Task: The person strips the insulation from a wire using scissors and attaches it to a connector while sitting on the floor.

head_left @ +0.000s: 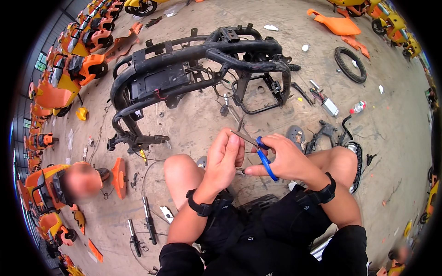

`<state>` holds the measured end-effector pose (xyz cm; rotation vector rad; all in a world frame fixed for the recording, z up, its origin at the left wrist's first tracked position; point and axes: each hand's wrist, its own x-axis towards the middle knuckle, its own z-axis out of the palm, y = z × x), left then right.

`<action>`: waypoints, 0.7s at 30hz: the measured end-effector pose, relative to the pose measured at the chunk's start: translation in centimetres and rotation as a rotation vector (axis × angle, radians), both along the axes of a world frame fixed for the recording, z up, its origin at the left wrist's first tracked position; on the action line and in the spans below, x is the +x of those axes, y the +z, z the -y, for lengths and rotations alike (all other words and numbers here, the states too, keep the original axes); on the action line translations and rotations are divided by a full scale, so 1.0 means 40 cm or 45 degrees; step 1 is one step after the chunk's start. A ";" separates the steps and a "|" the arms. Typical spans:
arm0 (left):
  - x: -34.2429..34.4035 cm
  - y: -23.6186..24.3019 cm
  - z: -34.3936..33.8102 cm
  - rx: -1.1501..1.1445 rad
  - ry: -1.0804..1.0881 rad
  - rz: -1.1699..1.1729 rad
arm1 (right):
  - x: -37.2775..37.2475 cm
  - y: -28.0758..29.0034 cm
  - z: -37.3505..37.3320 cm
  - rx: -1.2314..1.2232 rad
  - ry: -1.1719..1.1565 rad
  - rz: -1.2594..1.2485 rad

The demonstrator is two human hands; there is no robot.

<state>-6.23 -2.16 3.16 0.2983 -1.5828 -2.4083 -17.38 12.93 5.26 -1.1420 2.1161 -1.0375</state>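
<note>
My right hand (pixel 290 156) has its fingers through the loops of a pair of scissors (pixel 267 166) with blue handles. The scissor blades point up and left, toward the fingertips of my left hand (pixel 223 156). That left hand is closed in a pinch, thumb against the fingers; what it grips is hidden. Both hands are close together in front of my bent knees. Just beyond them, a black tubular vehicle frame (pixel 170 57) rests on the floor, with loose wires hanging from it.
Shock absorbers (pixel 148 221) lie at lower left beside an orange panel (pixel 119 178). To the right are a silver box with wires (pixel 329 106), a plastic bottle (pixel 357 107) and a black tyre (pixel 340 64). Yellow and orange scooters (pixel 62 87) line the left side.
</note>
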 end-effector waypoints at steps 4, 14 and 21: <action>-0.001 0.008 -0.024 -0.267 0.044 0.047 | -0.006 -0.013 0.003 -0.100 -0.076 -0.141; -0.002 -0.001 -0.026 -0.560 0.040 0.082 | -0.001 -0.019 0.000 -0.185 -0.191 -0.302; 0.004 0.001 -0.013 -0.493 0.015 0.124 | -0.007 -0.011 -0.001 -0.245 -0.239 -0.584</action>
